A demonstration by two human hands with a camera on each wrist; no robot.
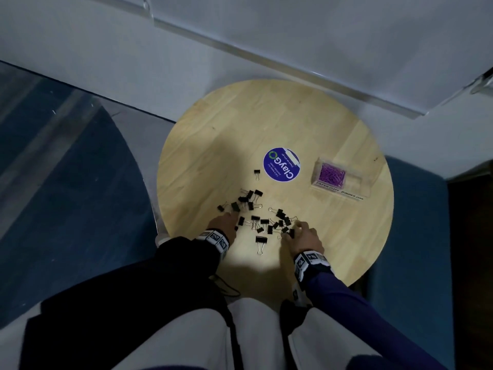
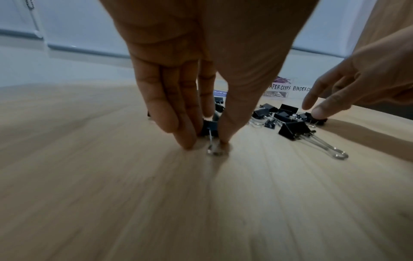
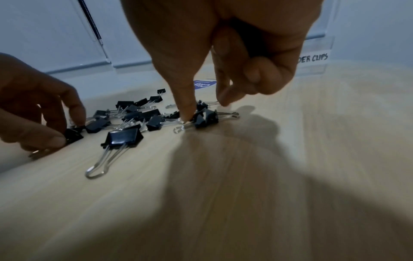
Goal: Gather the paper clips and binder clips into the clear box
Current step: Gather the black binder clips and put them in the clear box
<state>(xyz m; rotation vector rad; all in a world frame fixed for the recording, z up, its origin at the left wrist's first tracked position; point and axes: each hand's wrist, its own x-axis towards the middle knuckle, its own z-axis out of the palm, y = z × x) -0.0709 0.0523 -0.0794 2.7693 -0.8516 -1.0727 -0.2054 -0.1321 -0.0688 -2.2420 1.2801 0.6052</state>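
Observation:
Several black binder clips [image 1: 256, 209] lie scattered on the near half of a round wooden table [image 1: 333, 236]. My left hand [image 1: 226, 222] pinches a small binder clip [image 2: 210, 129] between thumb and fingers [image 2: 178, 130], their tips on the wood. My right hand [image 1: 296, 231] has thumb and forefinger down around another binder clip [image 3: 205, 118], its other fingers curled. The clear box [image 1: 357, 182], labelled for paper clips and binder clips, stands at the right and holds purple paper clips [image 1: 332, 173] in its left compartment.
A larger binder clip [image 1: 261, 240] lies alone between my hands. One small clip [image 1: 257, 172] sits apart beside a round blue sticker [image 1: 281, 164]. A white wall runs behind the table; blue carpet and my knees lie below its near edge.

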